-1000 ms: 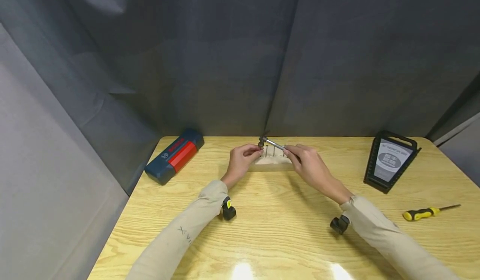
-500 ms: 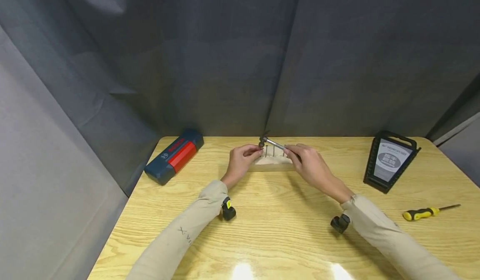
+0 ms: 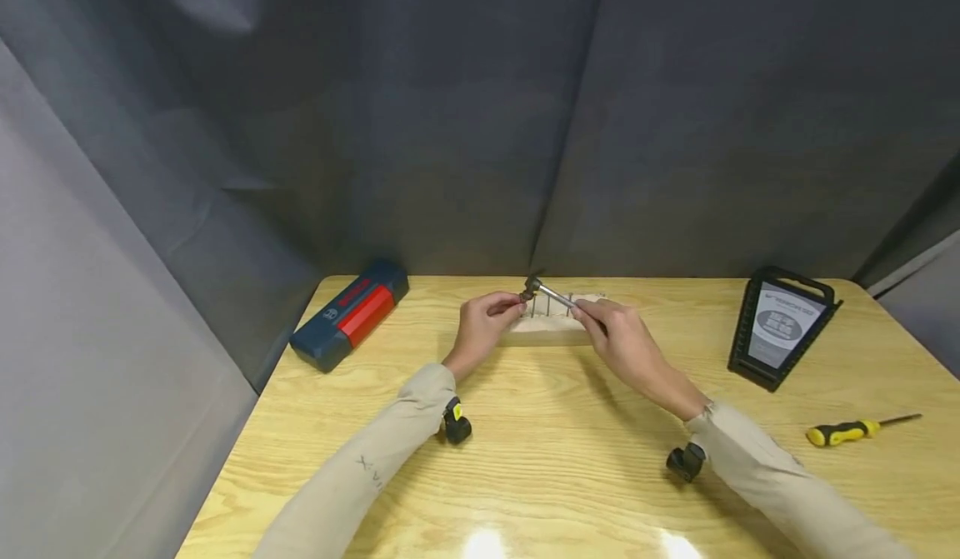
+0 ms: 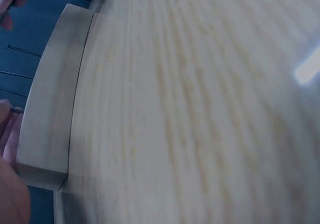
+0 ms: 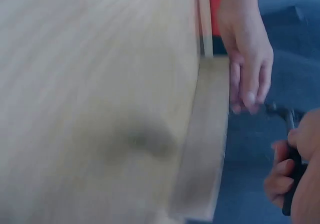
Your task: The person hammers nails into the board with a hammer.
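Observation:
A pale wooden block (image 3: 547, 337) lies near the table's far edge, with several thin nails (image 4: 23, 50) standing upright in it. At its left end my left hand (image 3: 480, 331) pinches a nail (image 4: 16, 110) between thumb and fingers, its tip at the block's top. My right hand (image 3: 626, 344) grips a small hammer (image 3: 555, 295) by its handle. The hammer's head is close to my left fingertips, over the held nail; whether it touches the nail I cannot tell. In the right wrist view the hammer (image 5: 291, 119) shows a dark grip.
A blue and red Bosch case (image 3: 348, 316) lies at the far left of the table (image 3: 570, 476). To the right are a black tool holder with a label (image 3: 783, 326) and a yellow and black screwdriver (image 3: 843, 433). A dark curtain (image 3: 450, 126) hangs behind the far edge.
The hammer's head has shifted slightly right, and my right hand has moved a little right and down. My left hand stays in place. The head view has tilted very slightly.

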A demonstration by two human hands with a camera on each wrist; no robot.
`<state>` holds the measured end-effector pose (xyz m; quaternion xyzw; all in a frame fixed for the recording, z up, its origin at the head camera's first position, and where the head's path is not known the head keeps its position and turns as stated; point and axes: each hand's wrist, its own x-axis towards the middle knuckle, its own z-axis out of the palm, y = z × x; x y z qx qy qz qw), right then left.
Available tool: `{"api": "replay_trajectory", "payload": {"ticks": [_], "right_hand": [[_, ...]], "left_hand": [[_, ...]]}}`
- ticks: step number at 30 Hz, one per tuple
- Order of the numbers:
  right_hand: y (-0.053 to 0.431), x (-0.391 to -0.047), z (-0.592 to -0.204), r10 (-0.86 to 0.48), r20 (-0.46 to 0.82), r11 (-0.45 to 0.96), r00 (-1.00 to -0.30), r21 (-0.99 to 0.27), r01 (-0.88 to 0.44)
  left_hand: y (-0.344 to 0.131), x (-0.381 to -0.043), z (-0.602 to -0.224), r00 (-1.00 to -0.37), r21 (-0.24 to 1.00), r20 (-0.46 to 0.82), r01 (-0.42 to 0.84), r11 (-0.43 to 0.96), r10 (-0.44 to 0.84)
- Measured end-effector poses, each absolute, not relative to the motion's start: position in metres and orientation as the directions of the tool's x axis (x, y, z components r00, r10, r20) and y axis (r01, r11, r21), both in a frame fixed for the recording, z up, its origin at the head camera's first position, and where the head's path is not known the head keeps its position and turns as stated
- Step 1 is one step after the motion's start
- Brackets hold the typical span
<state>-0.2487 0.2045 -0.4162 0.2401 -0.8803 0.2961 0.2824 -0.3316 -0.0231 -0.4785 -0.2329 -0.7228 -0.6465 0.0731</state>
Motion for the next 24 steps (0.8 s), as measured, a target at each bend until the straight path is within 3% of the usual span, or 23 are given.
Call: {"api": "replay_trajectory", "payload": {"ticks": [8, 14, 16, 19, 22, 24], "right_hand": [[0.214, -0.254, -0.403, -0.176, 0.625, 0.68, -0.761, -0.482, -0.552], [0.22, -0.252, -0.397, -0.148, 0.377, 0.581, -0.914, -0.715, -0.389], [0.223, -0.251, -0.393, -0.129, 0.232, 0.496, -0.964, -0.827, -0.265], [0.232, -0.252, -0.387, -0.142, 0.007, 0.261, -0.99, -0.964, -0.044], [0.241, -0.255, -0.385, -0.222, -0.139, -0.038, -0.965, -0.988, 0.151], [0.246, -0.257, -0.387, -0.296, -0.179, -0.154, -0.938, -0.961, 0.231]], "left_hand": [[-0.025, -0.333, -0.477, -0.88, 0.904, 0.402, 0.426, 0.044, 0.252], [-0.025, -0.331, -0.477, -0.875, 0.898, 0.412, 0.437, 0.048, 0.254], [-0.024, -0.332, -0.478, -0.874, 0.898, 0.413, 0.437, 0.041, 0.257], [-0.024, -0.333, -0.478, -0.872, 0.901, 0.412, 0.433, 0.026, 0.262], [-0.025, -0.334, -0.479, -0.874, 0.903, 0.408, 0.429, 0.026, 0.265], [-0.025, -0.334, -0.479, -0.875, 0.903, 0.405, 0.429, 0.036, 0.265]]}}
